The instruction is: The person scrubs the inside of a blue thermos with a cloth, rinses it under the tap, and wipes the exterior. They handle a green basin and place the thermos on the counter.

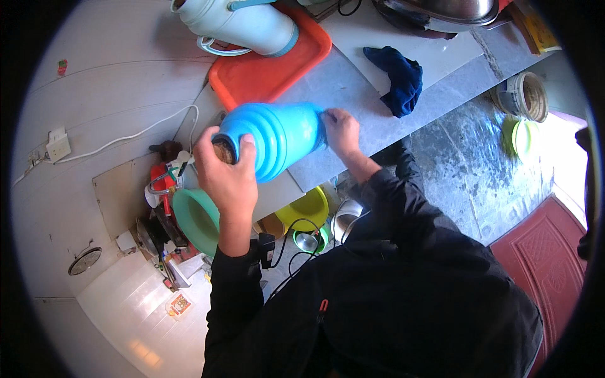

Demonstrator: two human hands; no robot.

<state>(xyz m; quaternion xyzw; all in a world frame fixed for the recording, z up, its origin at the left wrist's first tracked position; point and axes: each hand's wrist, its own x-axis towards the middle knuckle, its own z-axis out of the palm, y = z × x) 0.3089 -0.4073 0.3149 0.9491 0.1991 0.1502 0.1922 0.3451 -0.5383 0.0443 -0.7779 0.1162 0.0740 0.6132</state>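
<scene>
A bright blue thermos flask point(283, 137) lies tilted on its side in front of me, its neck with a brown cork-like stopper point(223, 151) towards the left. My left hand point(227, 170) grips the neck, fingers on one side and thumb on the other. My right hand point(341, 132) is at the flask's base end, its fingers curled against the rim; whether it grips anything there cannot be told. A dark blue cloth point(401, 80) lies crumpled on the grey counter point(350, 94), to the right of the flask.
Behind the flask, a pale blue thermos point(250, 26) lies over a red tray point(264, 78). Metal cookware point(444, 12) stands at the counter's back right. A green basin point(196, 219) is at the left; a yellow basin point(307, 208) and cables are below the counter's edge. A bucket point(529, 97) stands right.
</scene>
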